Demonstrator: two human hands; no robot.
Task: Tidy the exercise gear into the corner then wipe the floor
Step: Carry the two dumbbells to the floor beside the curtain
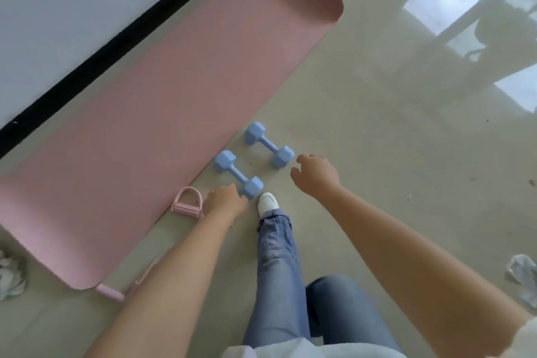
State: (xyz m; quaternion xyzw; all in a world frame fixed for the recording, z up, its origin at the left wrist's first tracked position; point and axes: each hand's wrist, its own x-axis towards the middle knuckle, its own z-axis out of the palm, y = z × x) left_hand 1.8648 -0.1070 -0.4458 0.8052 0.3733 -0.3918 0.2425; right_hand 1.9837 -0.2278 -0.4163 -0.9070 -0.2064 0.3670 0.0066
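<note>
A person stands over a glossy beige floor (377, 125), both bare arms reaching down toward 2 blue dumbbells. The near dumbbell (238, 175) lies just beside the long edge of a pink mat (162, 113); the far dumbbell (268, 144) lies parallel to it, slightly farther from the mat. The mat is spread flat along a white wall (72, 3) with a black baseboard (116, 46).

The left hand (225, 199) is at the near dumbbell's closest head, fingers loosely curled and touching or almost touching it; I cannot tell which, and it grips nothing. The right hand (315, 173) hovers just beside the far dumbbell's nearer head, fingers relaxed and slightly bent, holding nothing.

A pink resistance band (187, 203) lies at the mat's edge just left of the left wrist, partly hidden by the forearm. A white shoe (268, 201) below blue jeans stands right beside the near dumbbell. Crumpled cloths lie at the far left (10, 273) and far right (524, 276).
</note>
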